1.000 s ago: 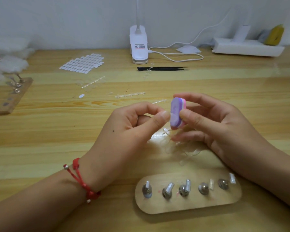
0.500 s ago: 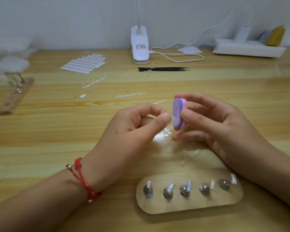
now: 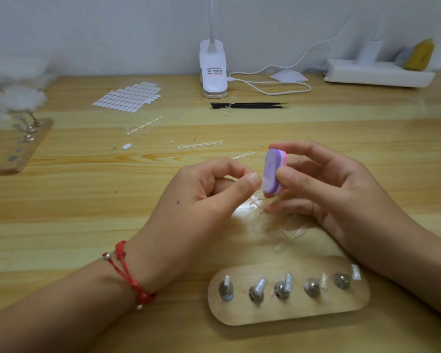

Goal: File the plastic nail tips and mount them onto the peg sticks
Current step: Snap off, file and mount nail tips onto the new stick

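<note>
Two hands: left hand, right hand. One purple-and-pink buffer block, one clear nail tip. Two wooden peg boards: the near board holds five metal pegs; the far board has pegs too blurred to count. Three clear sprue strips, one black tweezers, one clip lamp, one sheet of adhesive tabs.

Two bare forearms enter from the lower corners of the frame. Left hand, centre: short trimmed thumbnail, one small dark spot on its back. Left wrist, lower left: red cord bracelet, doubled strands, knotted, carrying small silver beads. Right hand, centre right: bare through the forearm.
</note>
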